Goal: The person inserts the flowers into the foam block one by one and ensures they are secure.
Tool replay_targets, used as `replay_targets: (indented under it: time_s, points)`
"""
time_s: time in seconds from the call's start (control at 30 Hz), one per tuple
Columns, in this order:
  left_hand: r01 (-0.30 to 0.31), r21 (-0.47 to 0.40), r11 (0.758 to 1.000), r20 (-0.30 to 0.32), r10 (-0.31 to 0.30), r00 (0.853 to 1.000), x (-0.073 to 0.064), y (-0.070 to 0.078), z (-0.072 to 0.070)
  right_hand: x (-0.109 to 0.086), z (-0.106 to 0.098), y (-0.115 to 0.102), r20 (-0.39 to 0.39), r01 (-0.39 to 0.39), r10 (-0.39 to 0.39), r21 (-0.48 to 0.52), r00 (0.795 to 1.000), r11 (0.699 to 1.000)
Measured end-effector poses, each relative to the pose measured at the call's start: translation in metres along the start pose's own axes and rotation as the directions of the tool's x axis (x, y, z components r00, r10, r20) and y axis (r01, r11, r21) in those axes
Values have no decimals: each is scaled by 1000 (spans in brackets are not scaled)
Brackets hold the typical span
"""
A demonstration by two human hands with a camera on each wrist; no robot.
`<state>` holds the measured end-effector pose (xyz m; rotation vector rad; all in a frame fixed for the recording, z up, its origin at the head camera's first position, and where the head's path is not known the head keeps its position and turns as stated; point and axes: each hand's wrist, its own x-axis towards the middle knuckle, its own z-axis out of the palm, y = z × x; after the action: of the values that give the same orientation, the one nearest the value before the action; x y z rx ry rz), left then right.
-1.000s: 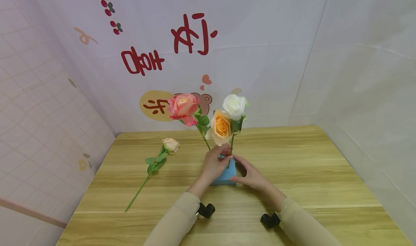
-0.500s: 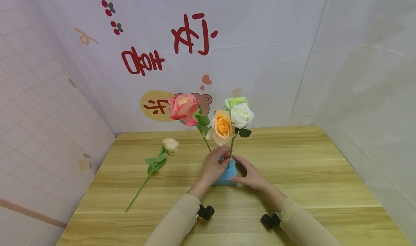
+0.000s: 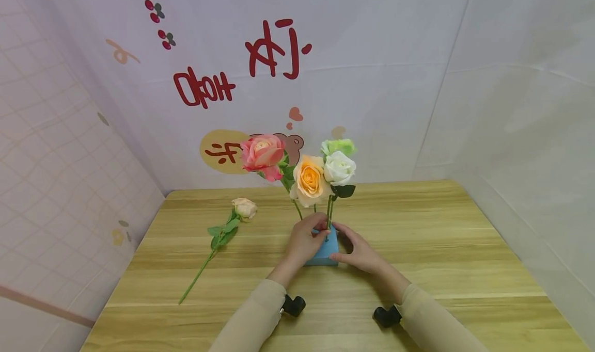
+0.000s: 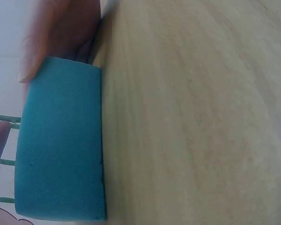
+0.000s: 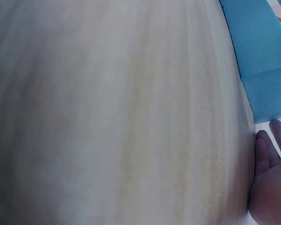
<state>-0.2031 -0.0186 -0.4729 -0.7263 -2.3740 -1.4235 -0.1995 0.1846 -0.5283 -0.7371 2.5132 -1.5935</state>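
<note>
My left hand (image 3: pixel 304 241) pinches a green stem (image 3: pixel 328 220) just above a light blue foam block (image 3: pixel 323 254); it looks like the stem of the white rose (image 3: pixel 340 168). At the block's right side, my right hand (image 3: pixel 360 254) holds it, thumb by the near corner and fingers farther back. An orange rose (image 3: pixel 309 179), a pink rose (image 3: pixel 262 153) and a light green flower (image 3: pixel 338 146) rise above the block too. The left wrist view shows the block's near face (image 4: pixel 61 140), with stems (image 4: pixel 7 162) beyond. My left hand hides part of the block's top.
A pale cream rose (image 3: pixel 244 207) with a long leafy stem lies on the wooden table (image 3: pixel 418 228) to the left. Behind stands a white cloth wall (image 3: pixel 381 83) with red lettering. Each sleeve cuff has a black wrist camera (image 3: pixel 294 306) beside it.
The white rose has dropped lower, uncovering the green flower behind it, then swung slightly left. The orange rose has shifted left. Both hands stay almost in place.
</note>
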Motion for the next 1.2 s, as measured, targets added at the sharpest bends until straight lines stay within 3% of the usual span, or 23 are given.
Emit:
replay_targets:
  time_s: [0.33, 0.8, 1.2]
  points:
    - [1, -2, 1000, 11, -1, 1000, 0, 1, 1, -2, 0, -1, 3, -9, 9, 6, 1000, 1000]
    - [-58, 71, 996, 42, 55, 998, 4, 4, -2, -3, -1, -4, -6, -18, 18, -9, 1000, 1000]
    - [-51, 109, 993, 67, 44, 997, 4, 0, -1, -2, -1, -3, 17, -32, 32, -6, 999, 999]
